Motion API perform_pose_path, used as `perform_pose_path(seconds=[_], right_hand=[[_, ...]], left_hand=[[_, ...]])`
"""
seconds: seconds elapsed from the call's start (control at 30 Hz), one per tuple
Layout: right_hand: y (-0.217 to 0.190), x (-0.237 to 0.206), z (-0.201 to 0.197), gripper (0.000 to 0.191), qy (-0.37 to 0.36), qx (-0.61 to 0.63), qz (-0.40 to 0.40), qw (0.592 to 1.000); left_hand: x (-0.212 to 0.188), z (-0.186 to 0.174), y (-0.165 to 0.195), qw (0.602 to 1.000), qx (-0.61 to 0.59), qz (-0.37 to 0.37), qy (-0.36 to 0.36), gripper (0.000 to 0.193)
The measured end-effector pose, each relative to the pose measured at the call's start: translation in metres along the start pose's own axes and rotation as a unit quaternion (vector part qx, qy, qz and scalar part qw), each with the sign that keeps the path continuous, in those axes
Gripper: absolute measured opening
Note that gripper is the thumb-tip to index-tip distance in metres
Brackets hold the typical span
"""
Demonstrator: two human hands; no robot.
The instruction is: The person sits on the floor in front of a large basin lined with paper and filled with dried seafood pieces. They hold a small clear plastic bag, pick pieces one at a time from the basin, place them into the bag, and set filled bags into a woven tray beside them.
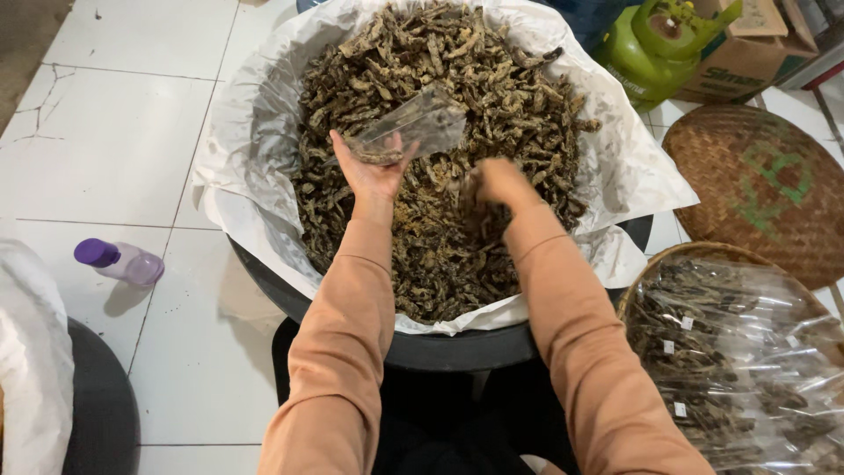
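Observation:
My left hand (369, 171) holds a small clear plastic bag (413, 127) up over a big black tub (457, 347) lined with white paper (246, 132). The tub is heaped with brown fried crispy snack pieces (440, 88). A few pieces lie in the bag's bottom. My right hand (499, 183) is blurred and reaches down into the heap, fingers curled among the pieces. Both arms wear peach-coloured long sleeves.
A woven basket (651, 264) at the right holds several filled clear packets (738, 352). A round woven tray (760, 189) lies behind it. A green gas cylinder (651, 44) and a cardboard box (756, 44) stand at the back right. A purple-capped bottle (123, 261) lies on the white tiles.

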State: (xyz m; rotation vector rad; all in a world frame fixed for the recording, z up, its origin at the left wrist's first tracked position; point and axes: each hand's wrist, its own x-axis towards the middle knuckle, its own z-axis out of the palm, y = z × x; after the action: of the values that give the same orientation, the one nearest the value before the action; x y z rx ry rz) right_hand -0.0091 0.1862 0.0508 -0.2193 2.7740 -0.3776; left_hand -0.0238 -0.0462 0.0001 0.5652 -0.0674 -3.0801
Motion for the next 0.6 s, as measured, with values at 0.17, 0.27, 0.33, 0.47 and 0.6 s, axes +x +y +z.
perform_pose_path(seconds=[0.17, 0.27, 0.33, 0.47, 0.6], right_hand=[[0.020, -0.021, -0.047, 0.026, 0.285, 0.275, -0.067, 0.916], [0.020, -0.033, -0.060, 0.030, 0.328, 0.544, -0.190, 0.749], [0.016, -0.037, -0.064, 0.031, 0.315, 0.631, -0.224, 0.672], [0.003, -0.040, -0.059, 0.028, 0.418, 0.487, -0.229, 0.732], [-0.012, -0.044, -0.045, 0.029, 0.552, 0.204, -0.192, 0.786]], left_hand=[[0.007, -0.009, -0.008, 1.000, 0.016, -0.004, -0.003, 0.100], [0.009, -0.013, -0.017, 1.000, 0.017, -0.012, -0.011, 0.102], [0.007, -0.012, -0.021, 0.999, 0.020, -0.020, 0.028, 0.100], [0.000, -0.010, -0.029, 0.998, 0.052, -0.019, 0.028, 0.105], [-0.008, -0.008, -0.039, 0.998, 0.049, -0.045, 0.012, 0.110]])
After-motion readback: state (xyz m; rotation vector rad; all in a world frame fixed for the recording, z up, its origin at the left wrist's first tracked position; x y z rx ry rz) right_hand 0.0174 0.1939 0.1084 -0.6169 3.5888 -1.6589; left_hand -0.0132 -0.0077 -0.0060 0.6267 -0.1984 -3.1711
